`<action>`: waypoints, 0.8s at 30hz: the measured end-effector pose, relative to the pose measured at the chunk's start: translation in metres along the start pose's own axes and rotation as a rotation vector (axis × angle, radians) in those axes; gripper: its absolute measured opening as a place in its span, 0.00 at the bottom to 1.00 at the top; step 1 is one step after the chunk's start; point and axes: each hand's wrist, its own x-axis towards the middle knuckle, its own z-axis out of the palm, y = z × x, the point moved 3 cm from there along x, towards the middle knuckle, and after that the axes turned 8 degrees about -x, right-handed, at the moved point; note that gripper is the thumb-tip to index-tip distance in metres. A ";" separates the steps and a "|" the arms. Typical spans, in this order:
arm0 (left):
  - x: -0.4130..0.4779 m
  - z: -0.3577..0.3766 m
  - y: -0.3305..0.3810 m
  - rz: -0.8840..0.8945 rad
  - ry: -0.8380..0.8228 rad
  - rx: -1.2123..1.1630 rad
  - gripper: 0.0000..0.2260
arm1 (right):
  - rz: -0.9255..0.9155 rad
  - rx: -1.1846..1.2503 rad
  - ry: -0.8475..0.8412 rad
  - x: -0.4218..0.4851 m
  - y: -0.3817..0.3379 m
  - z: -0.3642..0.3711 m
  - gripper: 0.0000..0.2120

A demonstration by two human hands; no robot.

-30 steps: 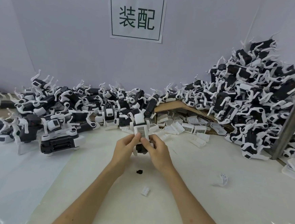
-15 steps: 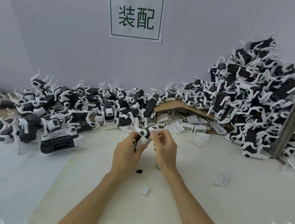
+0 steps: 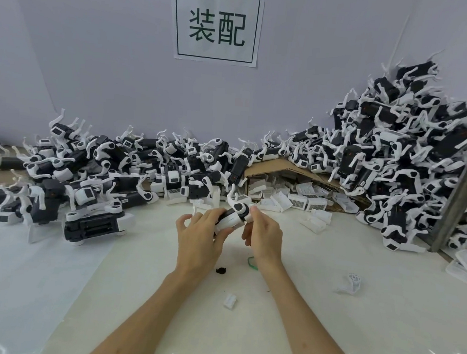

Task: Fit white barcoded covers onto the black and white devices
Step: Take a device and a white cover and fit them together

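Note:
Both hands hold one black and white device (image 3: 233, 215) above the white table, tilted with its white arm pointing up and away. My left hand (image 3: 198, 237) grips the near end of its body, thumb on the white cover side. My right hand (image 3: 264, 236) pinches its far end by the round white joint. Loose white barcoded covers (image 3: 299, 201) lie spilled from an open cardboard box (image 3: 277, 170) behind the hands. Whether the cover sits fully on the held device cannot be told.
A big heap of devices (image 3: 394, 172) rises at the right against the wall; a lower heap (image 3: 101, 172) spreads along the left. On the white table (image 3: 354, 326) lie a small white part (image 3: 229, 301), a black bit (image 3: 221, 271), a green ring (image 3: 252, 262) and a white arm piece (image 3: 352, 282). A metal post (image 3: 466, 184) stands right.
The device stood upright with its barcoded cover facing me; it has since been turned and tilted sideways. My hands have shifted their hold along it.

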 end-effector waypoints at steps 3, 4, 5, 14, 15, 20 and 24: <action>0.000 -0.001 -0.001 -0.033 -0.040 0.000 0.12 | 0.047 0.032 -0.056 0.002 0.002 0.001 0.22; 0.000 -0.001 0.000 -0.042 -0.035 -0.020 0.11 | 0.054 0.020 -0.059 0.003 0.004 0.001 0.23; 0.000 -0.002 0.000 -0.059 -0.017 -0.062 0.09 | 0.056 0.001 -0.051 0.003 0.005 0.002 0.23; 0.006 -0.006 -0.019 -0.345 0.150 -0.350 0.15 | 0.147 -0.077 -0.256 0.001 0.008 0.002 0.09; 0.006 -0.006 -0.020 -0.380 0.161 -0.384 0.16 | 0.150 -0.047 -0.288 0.000 0.006 0.002 0.09; 0.008 -0.014 -0.028 -0.586 0.281 -0.679 0.21 | 0.098 0.085 -0.461 -0.006 -0.001 0.005 0.06; 0.011 -0.016 -0.035 -0.859 0.296 -0.992 0.23 | 0.140 0.201 -0.496 -0.007 -0.003 0.005 0.15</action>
